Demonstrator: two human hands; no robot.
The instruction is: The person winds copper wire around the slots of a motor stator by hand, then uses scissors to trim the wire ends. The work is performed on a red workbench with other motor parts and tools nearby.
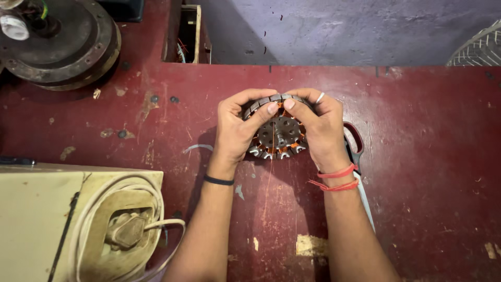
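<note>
A round metal motor stator (277,131) with copper windings and a toothed steel rim is held upright over the red workbench (417,156). My left hand (236,128) grips its left side, thumb pressed on the upper winding. My right hand (322,129) grips the right side, thumb beside the left thumb; a ring shows on one finger. A thin copper wire (269,193) hangs down from the stator toward me. A black band circles my left wrist, red threads my right.
Scissors with red handles (357,143) lie under my right wrist. A cream box (42,219) with a coiled white cord and plug (128,230) sits at the lower left. Dark round motor parts (62,47) rest at the far left; a fan grille (477,49) shows at the far right.
</note>
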